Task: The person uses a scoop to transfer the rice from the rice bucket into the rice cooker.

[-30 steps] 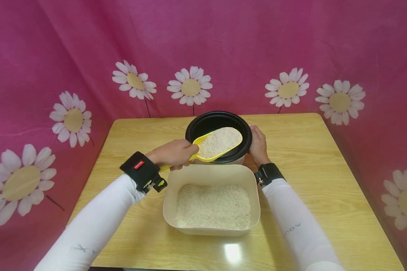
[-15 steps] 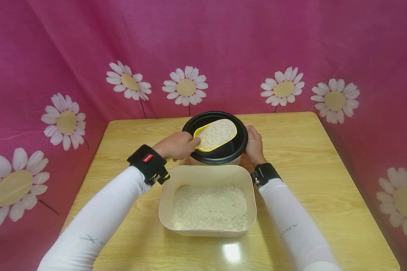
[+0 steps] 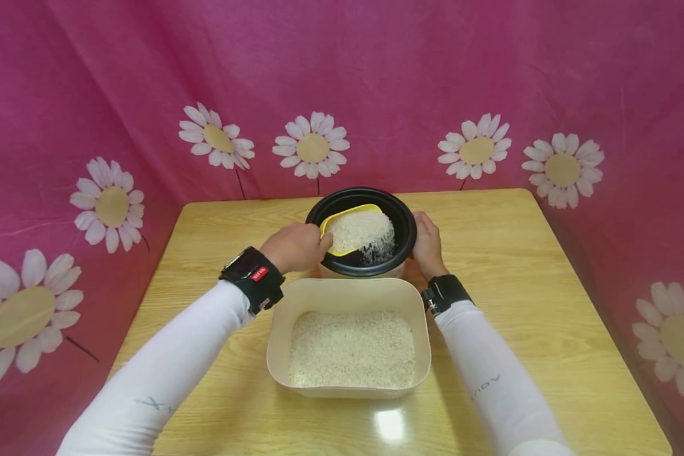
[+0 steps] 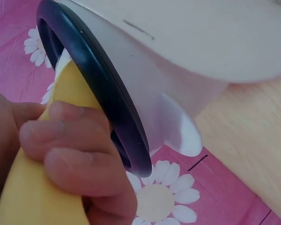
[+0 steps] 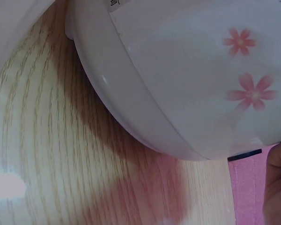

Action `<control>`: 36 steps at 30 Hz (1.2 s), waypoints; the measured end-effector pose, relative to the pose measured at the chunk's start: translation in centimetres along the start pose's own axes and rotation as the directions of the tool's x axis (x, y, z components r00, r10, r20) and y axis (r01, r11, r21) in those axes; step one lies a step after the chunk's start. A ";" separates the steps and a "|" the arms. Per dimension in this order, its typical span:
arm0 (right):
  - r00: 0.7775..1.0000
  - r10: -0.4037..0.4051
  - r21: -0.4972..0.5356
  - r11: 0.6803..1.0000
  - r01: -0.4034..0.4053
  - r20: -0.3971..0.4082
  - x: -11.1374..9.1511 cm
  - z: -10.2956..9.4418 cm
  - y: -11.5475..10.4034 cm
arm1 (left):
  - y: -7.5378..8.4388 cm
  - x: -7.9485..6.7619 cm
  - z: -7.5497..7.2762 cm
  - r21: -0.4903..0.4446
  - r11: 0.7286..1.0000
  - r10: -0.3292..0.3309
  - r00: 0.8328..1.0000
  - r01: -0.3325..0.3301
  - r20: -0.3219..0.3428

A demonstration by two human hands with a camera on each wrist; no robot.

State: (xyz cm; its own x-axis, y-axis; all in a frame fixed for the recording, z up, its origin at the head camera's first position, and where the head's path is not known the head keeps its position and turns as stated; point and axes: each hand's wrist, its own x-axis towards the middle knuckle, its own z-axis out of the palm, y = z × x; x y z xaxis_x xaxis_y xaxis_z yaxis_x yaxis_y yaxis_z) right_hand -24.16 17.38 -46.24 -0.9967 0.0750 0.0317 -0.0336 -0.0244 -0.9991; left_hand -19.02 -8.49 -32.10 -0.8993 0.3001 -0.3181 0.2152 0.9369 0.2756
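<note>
My left hand (image 3: 299, 247) grips the handle of a yellow scoop (image 3: 326, 225) heaped with rice (image 3: 356, 231). In the left wrist view its fingers wrap the yellow handle (image 4: 35, 192). The scoop tilts over a rice cooker with a black rim (image 3: 407, 244), and grains fall off its near right side into the dark inside. My right hand (image 3: 427, 246) holds the right side of the cooker. The right wrist view shows the cooker's white body (image 5: 187, 79) with pink flowers; only part of the hand (image 5: 278, 183) shows there.
A cream bin (image 3: 279, 354) partly filled with rice stands in front of the cooker, close to it. Both are on a light wooden table (image 3: 519, 304). A pink curtain (image 3: 399, 82) with daisies hangs behind and at both sides.
My left hand has moved the scoop back over the cooker's opening, then tipped it, and rice now spills from it. The right hand stays on the cooker.
</note>
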 end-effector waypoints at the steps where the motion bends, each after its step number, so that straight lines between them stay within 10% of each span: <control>1: 1.000 -0.004 0.000 1.000 0.004 0.000 0.0 0.0 0.0 | 0.0 0.0 0.1 0.003 1.000 -0.002 1.000 0.002 -0.007; 22: 1.000 0.005 0.022 1.000 -0.005 -0.021 1.1 -0.1 1.5 | 0.0 -0.3 0.7 0.158 0.987 0.018 0.983 0.011 -0.182; 36: 0.999 -0.038 -0.036 0.999 0.038 -0.008 0.1 0.0 0.4 | -0.8 0.0 1.1 0.243 0.969 0.051 0.928 0.043 -0.368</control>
State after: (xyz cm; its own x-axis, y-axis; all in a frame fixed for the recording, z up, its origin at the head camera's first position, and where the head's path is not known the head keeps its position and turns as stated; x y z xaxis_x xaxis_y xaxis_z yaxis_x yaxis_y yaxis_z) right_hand -24.32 17.37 -46.64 -0.9940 0.0841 0.0698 -0.0689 0.0142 -0.9975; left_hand -18.79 -9.01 -33.32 -0.9642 0.2600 0.0526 0.2619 0.9645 0.0331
